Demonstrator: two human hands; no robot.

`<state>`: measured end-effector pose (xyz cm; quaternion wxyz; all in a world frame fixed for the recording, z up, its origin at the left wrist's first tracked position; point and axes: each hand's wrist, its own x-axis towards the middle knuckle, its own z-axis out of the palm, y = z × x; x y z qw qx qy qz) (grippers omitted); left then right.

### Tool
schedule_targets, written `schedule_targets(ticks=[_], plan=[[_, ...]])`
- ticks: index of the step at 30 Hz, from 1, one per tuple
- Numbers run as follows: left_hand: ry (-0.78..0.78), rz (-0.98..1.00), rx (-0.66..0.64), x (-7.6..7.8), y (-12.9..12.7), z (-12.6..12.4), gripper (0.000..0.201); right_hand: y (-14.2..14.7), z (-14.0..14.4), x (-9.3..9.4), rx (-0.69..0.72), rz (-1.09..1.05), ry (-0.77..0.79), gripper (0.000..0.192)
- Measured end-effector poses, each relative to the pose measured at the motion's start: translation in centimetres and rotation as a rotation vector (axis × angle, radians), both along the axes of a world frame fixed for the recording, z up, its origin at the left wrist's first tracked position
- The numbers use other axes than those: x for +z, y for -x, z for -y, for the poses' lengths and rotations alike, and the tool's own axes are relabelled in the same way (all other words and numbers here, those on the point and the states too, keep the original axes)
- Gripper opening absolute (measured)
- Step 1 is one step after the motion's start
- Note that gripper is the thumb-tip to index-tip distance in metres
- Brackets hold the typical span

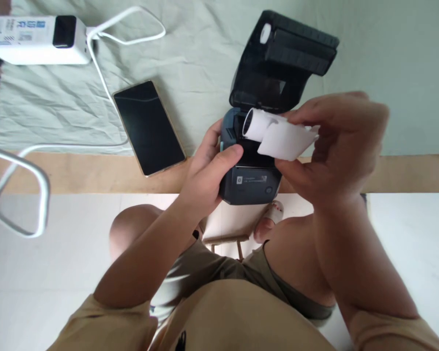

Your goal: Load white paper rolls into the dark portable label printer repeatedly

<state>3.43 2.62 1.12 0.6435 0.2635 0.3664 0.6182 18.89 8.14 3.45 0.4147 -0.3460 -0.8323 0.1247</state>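
Note:
A dark label printer point(254, 187) is tilted at the table's front edge, its lid point(285, 58) swung up and back. My left hand point(210, 170) grips the printer's left side, thumb over the rim of the paper bay. Just above the bay is a small roll of white paper point(258, 124), its dark hollow core facing left. A loose flap of the paper hangs toward me. My right hand point(336, 141) is closed on the roll's right end and the flap; its fingertips are partly hidden behind the paper.
Left of the printer, a phone point(149, 126) lies screen up on the green cloth point(197, 58). A white power bank point(32, 41) stands at the back left. Its white cable point(76, 145) runs past the phone and loops over the table's wooden edge point(84, 170).

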Motion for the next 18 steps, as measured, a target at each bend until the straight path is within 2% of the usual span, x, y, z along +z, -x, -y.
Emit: schedule_targets(ticks=[2, 4, 10, 14, 18], plan=[[-0.009, 0.023, -0.024, 0.0, 0.2, 0.0, 0.03, 0.1, -0.3, 0.3, 0.012, -0.015, -0.124, 0.025], [-0.007, 0.039, -0.041, 0.0, 0.3, 0.0, 0.032, 0.2, -0.5, 0.4, 0.037, -0.032, -0.173, 0.026], [0.009, 0.021, -0.052, 0.2, 0.4, 0.2, 0.029, -0.1, -0.5, -0.1, 0.06, -0.003, -0.12, 0.04], [0.028, 0.032, -0.053, 0.4, 0.3, 0.2, 0.028, -0.5, -0.4, -0.1, 0.148, 0.057, -0.08, 0.025], [0.042, 0.131, 0.007, 0.2, 0.2, 0.1, 0.033, -0.3, 0.5, 0.4, 0.135, 0.012, -0.122, 0.014]])
